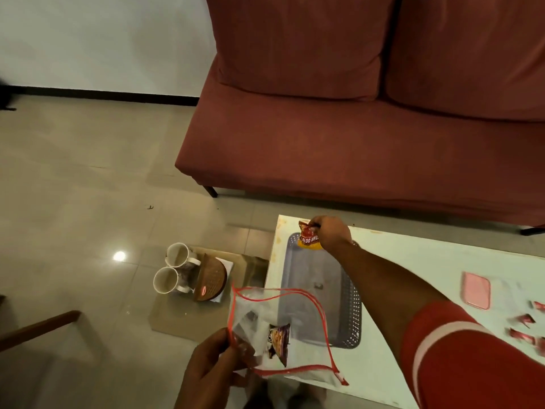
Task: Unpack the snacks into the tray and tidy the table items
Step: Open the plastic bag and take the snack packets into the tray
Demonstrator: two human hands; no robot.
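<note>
Over the tray (351, 329), right hand (334, 233) holds snack packet (308, 239)

tray (348, 320) on table (413, 261) | phone (475, 289) right of tray | mugs (172, 268) on floor, left of table

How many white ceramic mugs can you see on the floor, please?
2: one white ceramic mug farther away, the other nearer, side by side left of the brown wicker basket.
</note>
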